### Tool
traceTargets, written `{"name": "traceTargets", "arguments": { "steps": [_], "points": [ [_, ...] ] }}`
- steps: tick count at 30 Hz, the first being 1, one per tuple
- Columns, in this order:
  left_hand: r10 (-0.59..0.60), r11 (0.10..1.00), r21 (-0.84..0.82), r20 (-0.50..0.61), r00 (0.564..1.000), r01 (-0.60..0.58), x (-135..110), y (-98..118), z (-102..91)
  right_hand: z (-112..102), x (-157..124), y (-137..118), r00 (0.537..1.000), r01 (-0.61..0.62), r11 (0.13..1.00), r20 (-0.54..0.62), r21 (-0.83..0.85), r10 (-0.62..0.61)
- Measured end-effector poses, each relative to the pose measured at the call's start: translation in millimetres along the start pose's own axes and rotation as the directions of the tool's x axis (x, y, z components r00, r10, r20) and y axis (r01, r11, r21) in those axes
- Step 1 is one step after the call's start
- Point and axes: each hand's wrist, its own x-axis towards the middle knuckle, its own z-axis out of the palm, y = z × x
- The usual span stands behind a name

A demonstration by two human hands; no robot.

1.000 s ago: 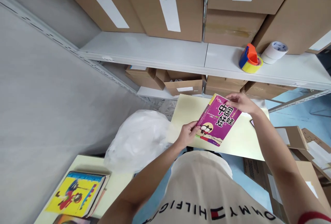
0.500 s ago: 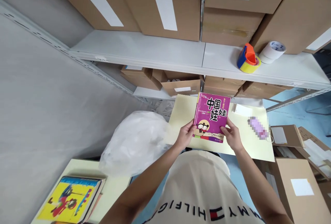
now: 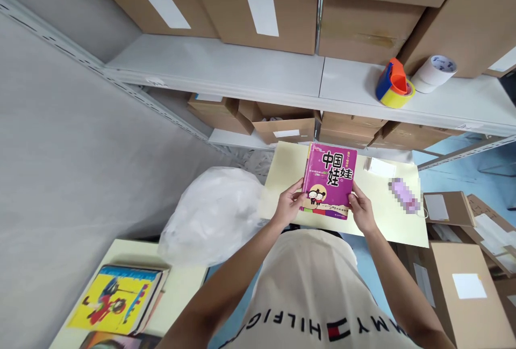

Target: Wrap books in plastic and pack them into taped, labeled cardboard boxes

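Holding a magenta book (image 3: 329,179) by its two lower corners, the person keeps it face up over a pale yellow table (image 3: 387,220), cover turned toward the camera with bold black characters near the top and two cartoon heads below. The left hand (image 3: 289,208) is closed on the lower left corner, thumb lying on the cover beside the cartoon heads and the other fingers tucked out of sight beneath. The right hand (image 3: 362,210) is closed on the lower right corner in the same way, thumb on top at the book's edge. Most of the book thus lies beyond both hands, reaching away from the body toward the shelving, while its near edge sits between the two thumbs. On the table to the right of the book lie a small white card (image 3: 380,166) and, farther right, a blurred purple object (image 3: 404,195), both apart from the hands. A white plastic bag (image 3: 213,214) bulges just left of the table, near the left forearm. Down at the lower left a yellow-covered book (image 3: 115,299) rests on another pale table. Up on the grey shelf (image 3: 242,69) stand cardboard boxes (image 3: 250,5), with a tape dispenser (image 3: 394,84) and a white tape roll (image 3: 434,72) at the right.
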Motion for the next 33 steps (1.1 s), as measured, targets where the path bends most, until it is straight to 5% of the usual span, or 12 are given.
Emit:
{"name": "traceTargets", "arguments": {
  "steps": [5,12,20,26,33],
  "points": [
    [0.002,1.000,0.024,-0.035,0.999,-0.001,13,-16,-14.3,6,12,14,1.000,-0.024,0.998,-0.019,-0.058,0.023],
    [-0.013,0.996,0.084,-0.069,0.998,0.019,53,-43,-57.1,50,54,42,0.992,-0.125,0.991,0.013,-0.054,0.125],
    [-0.079,0.950,0.280,-0.211,0.974,0.137,103,-96,-111.0,96,110,94,0.982,-0.191,0.923,-0.049,-0.335,0.185],
    [-0.140,0.912,0.352,-0.222,0.965,0.213,124,-131,-130.6,115,130,132,0.951,-0.299,0.848,-0.062,-0.438,0.303],
    [-0.154,0.880,0.423,-0.176,0.972,0.216,128,-145,-141.9,119,142,150,0.947,-0.318,0.829,-0.115,-0.461,0.299]
  ]
}}
